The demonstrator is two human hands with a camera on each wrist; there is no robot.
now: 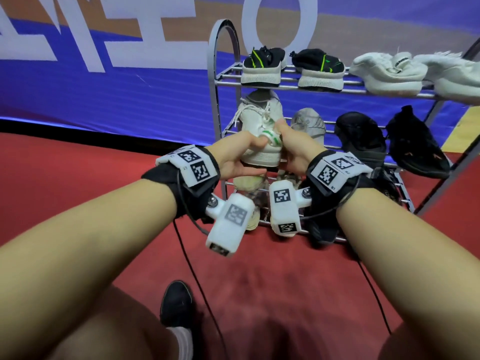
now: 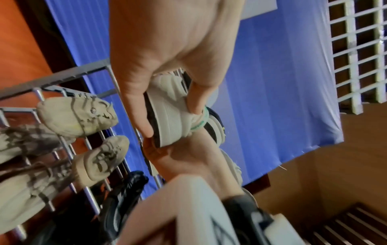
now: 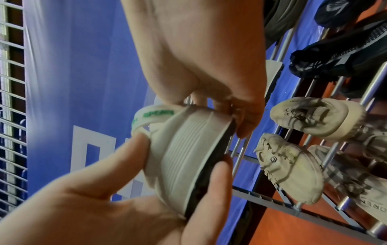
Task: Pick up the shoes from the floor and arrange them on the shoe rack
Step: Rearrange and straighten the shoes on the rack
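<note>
A red floor (image 1: 78,162) and a blue banner (image 1: 130,87) lie behind a metal shoe rack (image 1: 223,81) in the upper right of the head view, where the left hand (image 1: 233,157) and right hand (image 1: 293,149) grip the heel of a white shoe (image 1: 262,118) at the middle shelf's left end. In the left wrist view, thumb and fingers (image 2: 144,119) clamp its sole at centre frame. In the right wrist view, both hands hold the heel at centre, with beige shoes (image 3: 293,167) on the rack at right.

L hand (image 1: 235,157) + R hand (image 1: 292,149) both grip heel of white shoe (image 1: 261,126), toe up, at middle shelf of shoe rack (image 1: 220,81).
</note>
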